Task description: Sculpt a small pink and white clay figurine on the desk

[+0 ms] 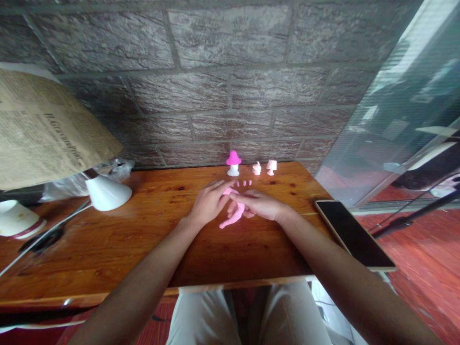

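Observation:
Both hands meet over the middle of the table around a long, curved piece of soft pink modelling clay [237,215]. Its tapered end hangs down toward me. My right hand [257,203] is closed on the clay, thumb on top and fingers curled beneath. At the upper end of the piece, my left hand [212,199] is closed on it too, a ring on one finger; its fingertips are partly hidden. Just beyond the hands lie several small pink clay bits [244,183]. Behind them stands a mushroom figure [233,163] with a bright pink cap and whitish stem.
Two small pale pink figures, one swirl-shaped [256,168] and one lamp-shaped [271,167], stand near the wall. A phone-like black tablet [354,232] lies at the right edge. On the left are a lamp [108,191] with a newsprint shade, a paper cup [17,218] and a cable.

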`<state>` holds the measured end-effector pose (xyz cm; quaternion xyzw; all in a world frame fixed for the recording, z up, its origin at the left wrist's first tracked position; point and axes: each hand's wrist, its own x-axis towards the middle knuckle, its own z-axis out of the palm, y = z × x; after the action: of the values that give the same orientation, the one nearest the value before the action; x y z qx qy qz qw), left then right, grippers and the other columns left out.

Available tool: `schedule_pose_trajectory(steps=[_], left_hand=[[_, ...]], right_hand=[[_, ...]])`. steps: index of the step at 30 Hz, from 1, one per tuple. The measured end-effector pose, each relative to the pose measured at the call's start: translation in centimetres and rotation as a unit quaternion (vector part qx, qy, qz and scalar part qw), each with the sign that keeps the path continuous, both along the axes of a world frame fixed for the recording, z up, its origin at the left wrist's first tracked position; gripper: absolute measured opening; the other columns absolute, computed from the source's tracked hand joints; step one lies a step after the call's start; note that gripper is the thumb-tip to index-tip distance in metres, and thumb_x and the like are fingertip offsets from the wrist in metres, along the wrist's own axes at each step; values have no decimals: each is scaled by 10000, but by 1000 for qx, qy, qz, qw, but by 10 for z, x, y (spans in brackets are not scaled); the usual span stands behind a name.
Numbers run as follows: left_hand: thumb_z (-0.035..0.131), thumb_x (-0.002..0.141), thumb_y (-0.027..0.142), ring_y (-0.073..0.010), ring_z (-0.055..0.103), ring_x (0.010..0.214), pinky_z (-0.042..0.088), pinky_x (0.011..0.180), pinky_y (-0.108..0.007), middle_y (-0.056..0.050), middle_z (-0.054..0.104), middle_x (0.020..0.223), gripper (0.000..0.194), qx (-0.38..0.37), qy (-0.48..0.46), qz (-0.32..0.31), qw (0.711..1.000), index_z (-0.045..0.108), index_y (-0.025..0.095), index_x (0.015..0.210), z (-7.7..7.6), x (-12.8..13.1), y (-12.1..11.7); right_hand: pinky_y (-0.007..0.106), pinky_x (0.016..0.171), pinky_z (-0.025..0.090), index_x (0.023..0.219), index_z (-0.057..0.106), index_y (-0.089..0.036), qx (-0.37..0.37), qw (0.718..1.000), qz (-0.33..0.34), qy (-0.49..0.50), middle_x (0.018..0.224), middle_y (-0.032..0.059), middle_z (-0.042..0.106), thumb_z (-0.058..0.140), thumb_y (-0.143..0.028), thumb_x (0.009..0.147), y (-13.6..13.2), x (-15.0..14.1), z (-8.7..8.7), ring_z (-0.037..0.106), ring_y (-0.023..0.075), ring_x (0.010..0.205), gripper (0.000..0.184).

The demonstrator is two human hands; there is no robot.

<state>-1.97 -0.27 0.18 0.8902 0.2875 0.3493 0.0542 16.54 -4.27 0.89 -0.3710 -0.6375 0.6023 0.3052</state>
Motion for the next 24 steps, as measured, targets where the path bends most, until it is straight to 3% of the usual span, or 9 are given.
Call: schedule_pose_trajectory(steps=[8, 12, 16, 21, 24], left_hand=[[467, 910, 158, -233, 653, 1014, 506, 924, -387, -106, 696, 1117, 377, -1, 31, -5, 1000, 586, 179, 1267, -1, 0, 3], [488, 902, 153, -226, 657, 996, 505, 913, -372, -102, 700, 1104, 354, -2, 23, -7, 1000, 609, 175, 1234, -3, 0, 3], [551, 878, 176, -215, 637, 1030, 490, 940, -364, -102, 688, 1110, 396, -29, -46, 10, 998, 567, 169, 1274, 0, 5, -1], [655, 826, 287, -232, 573, 1147, 473, 960, -390, -131, 601, 1246, 517, -46, -187, 60, 980, 503, 183, 1309, -1, 7, 1], [636, 834, 379, -191, 641, 932, 516, 814, -330, -91, 672, 1035, 429, -134, -236, 64, 960, 562, 170, 1201, -1, 4, 6]], right_hand=[[198, 402, 230, 839, 729, -117, -11, 1000, -11, 6, 746, 84, 733, 509, -643, 845, 0, -3, -2, 359, 42, 415, 570], [193, 408, 248, 805, 721, -114, -19, 999, -35, 1, 712, 93, 729, 544, -638, 826, 1, -4, -4, 456, 61, 443, 554], [191, 410, 246, 788, 713, -112, -48, 997, -55, 27, 712, 99, 724, 587, -613, 812, 2, -5, -5, 505, 74, 473, 517], [174, 420, 279, 744, 705, -158, -96, 983, -132, 85, 724, 62, 697, 610, -622, 793, 4, -2, 1, 566, 81, 544, 476], [170, 416, 287, 740, 710, -173, -124, 973, -160, 113, 680, 52, 683, 612, -610, 799, 6, 1, 5, 549, 73, 525, 451]])
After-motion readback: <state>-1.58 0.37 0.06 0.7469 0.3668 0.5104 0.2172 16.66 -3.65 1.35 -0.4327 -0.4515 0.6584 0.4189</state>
